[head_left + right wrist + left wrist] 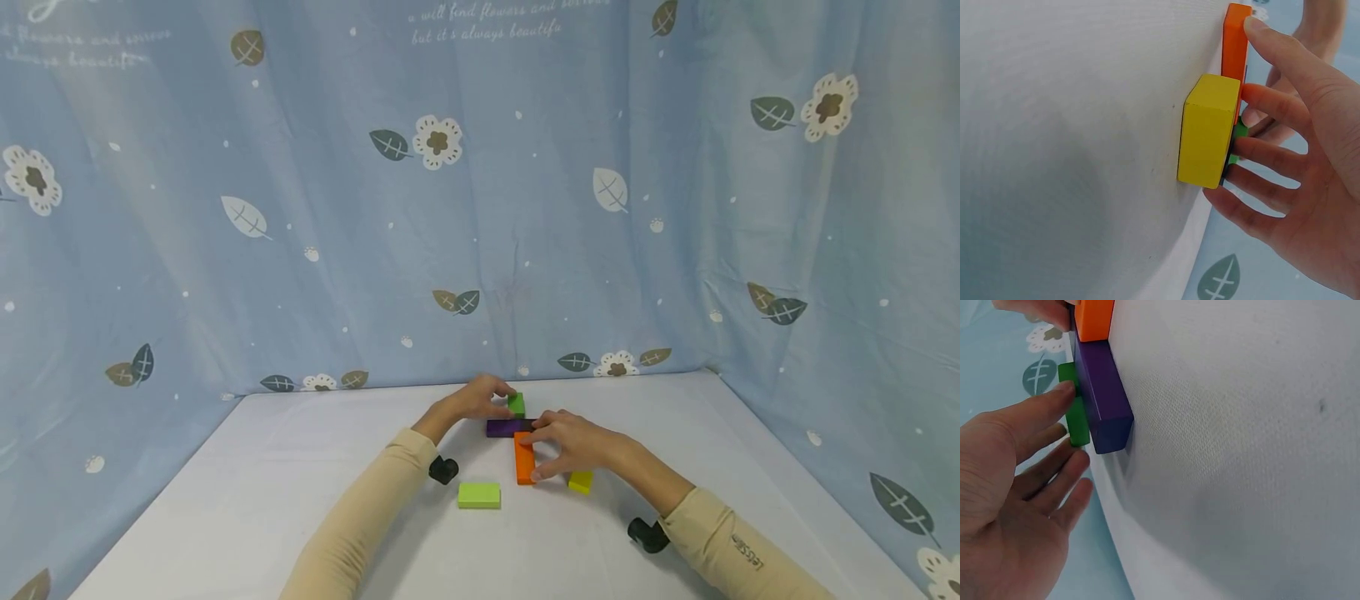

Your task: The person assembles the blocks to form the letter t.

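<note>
At the far middle of the table, my left hand (474, 400) has its thumb and fingers around a green block (516, 405). The left wrist view puts the thumb on the face of that green block (1077, 419), behind a purple block (1107, 403). Across the near side of the purple block (504, 428) lies an orange block (524, 460), end toward it. My right hand (579, 442) holds the orange block, thumb at its near end and index finger near its far end. A yellow block (1211, 134) stands beneath the right hand, partly covered in the head view.
A light green block (479, 495) lies nearer, left of the orange one. Black wrist cameras (444, 470) show under both forearms. The white table (315, 450) ends at a blue patterned curtain (330, 208) behind and at both sides.
</note>
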`<state>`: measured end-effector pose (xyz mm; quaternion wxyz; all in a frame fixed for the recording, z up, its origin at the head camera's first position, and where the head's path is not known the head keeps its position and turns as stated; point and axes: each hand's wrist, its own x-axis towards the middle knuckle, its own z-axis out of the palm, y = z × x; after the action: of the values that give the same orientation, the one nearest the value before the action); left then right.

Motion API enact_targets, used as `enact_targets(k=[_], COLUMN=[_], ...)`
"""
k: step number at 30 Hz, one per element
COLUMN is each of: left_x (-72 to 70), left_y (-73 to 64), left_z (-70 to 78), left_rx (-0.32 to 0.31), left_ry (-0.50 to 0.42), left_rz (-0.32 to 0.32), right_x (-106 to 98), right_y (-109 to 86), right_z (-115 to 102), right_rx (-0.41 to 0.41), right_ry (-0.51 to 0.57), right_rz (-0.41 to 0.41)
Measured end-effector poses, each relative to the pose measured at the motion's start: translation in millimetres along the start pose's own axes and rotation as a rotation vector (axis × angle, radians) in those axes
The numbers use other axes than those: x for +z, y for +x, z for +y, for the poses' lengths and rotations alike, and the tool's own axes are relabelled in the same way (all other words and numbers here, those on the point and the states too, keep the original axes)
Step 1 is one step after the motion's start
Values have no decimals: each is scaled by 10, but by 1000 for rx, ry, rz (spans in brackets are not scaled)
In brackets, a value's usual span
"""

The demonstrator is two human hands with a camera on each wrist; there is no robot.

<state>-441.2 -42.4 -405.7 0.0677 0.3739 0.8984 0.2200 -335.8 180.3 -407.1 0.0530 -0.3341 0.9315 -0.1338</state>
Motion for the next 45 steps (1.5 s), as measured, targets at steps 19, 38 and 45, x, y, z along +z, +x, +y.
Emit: enact_targets(k=[19,38,45], left_x=[40,46,57], left_y=[-7,-8,9], left_z=[61,63,52], left_rx=[-15,-37,-45], left_ry=[-50,-47,-63], left_rz=[2,-26,-39], right_x=[-12,9,-2], right_y=[-25,-2,-10], right_z=[-31,-15,-11], right_rx=[17,5,18], right_ry=[25,7,17], right_rz=[2,-1,-2])
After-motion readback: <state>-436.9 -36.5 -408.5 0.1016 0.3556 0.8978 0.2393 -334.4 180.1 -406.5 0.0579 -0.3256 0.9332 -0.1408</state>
